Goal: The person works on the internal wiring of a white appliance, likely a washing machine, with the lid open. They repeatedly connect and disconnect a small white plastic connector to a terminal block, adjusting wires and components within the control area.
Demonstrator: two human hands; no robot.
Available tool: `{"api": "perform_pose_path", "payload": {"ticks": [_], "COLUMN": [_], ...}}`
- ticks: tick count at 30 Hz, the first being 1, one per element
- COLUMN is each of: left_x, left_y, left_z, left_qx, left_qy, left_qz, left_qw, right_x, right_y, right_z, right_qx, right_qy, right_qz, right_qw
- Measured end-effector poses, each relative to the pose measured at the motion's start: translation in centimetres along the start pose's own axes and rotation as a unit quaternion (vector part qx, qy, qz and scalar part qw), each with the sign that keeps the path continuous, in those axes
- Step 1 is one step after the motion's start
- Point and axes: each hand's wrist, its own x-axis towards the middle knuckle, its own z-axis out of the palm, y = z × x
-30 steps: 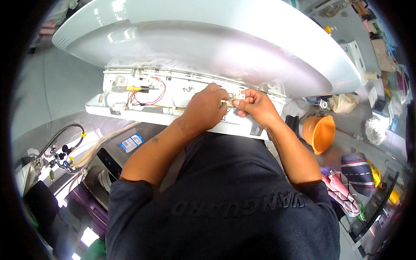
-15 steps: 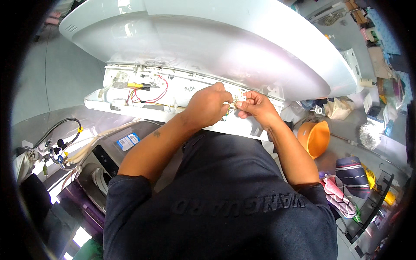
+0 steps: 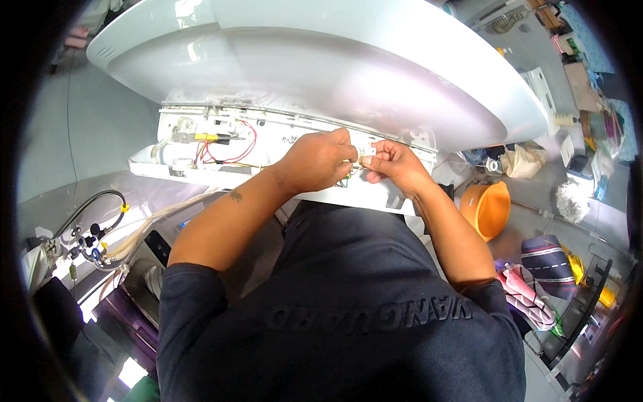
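My left hand [image 3: 321, 161] is closed at a small cluster of wires [image 3: 347, 176] inside the open white housing [image 3: 393, 196]; what its fingertips grip is hidden. My right hand [image 3: 395, 167] pinches a small white connector [image 3: 368, 152] just beside my left fingers. Red wires [image 3: 252, 141] loop across the housing's left half, near a yellow-and-black handled tool [image 3: 209, 137]. Above the housing curves a large, glossy white cover [image 3: 321, 60], with the wiring strip along its lower edge.
At right are an orange bucket [image 3: 482, 209], a white fluffy duster [image 3: 571, 201], folded cloths [image 3: 546, 264] and a black rack [image 3: 579, 321]. Hoses and a valve manifold [image 3: 94, 244] stand at left beside a dark appliance [image 3: 151, 254]. A beige bag [image 3: 522, 161] lies behind the bucket.
My left forearm has shifted slightly leftward in view. Both hands stay at the same spot in the housing, with only small finger movements.
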Motion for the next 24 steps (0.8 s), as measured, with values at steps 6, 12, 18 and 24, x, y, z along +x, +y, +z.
{"api": "perform_pose_path", "payload": {"ticks": [6, 12, 18, 24], "left_x": [0.4, 1.4, 2.4, 3.0], "left_y": [0.2, 0.4, 0.1, 0.4], "left_z": [-0.6, -0.7, -0.7, -1.2], "left_qx": [0.053, 0.126, 0.168, 0.156], "left_qy": [-0.009, -0.026, -0.072, -0.129], "left_qz": [0.084, 0.168, 0.209, 0.170], "left_qw": [0.995, 0.977, 0.961, 0.964], "right_x": [0.0, 0.1, 0.3, 0.2], "right_y": [-0.2, -0.2, 0.2, 0.2], "right_z": [0.1, 0.0, -0.2, -0.2], "right_qx": [-0.004, -0.017, -0.010, -0.005], "right_qy": [-0.004, -0.003, -0.007, -0.006], "right_qz": [0.001, -0.002, -0.006, -0.004], "right_qw": [1.000, 1.000, 1.000, 1.000]}}
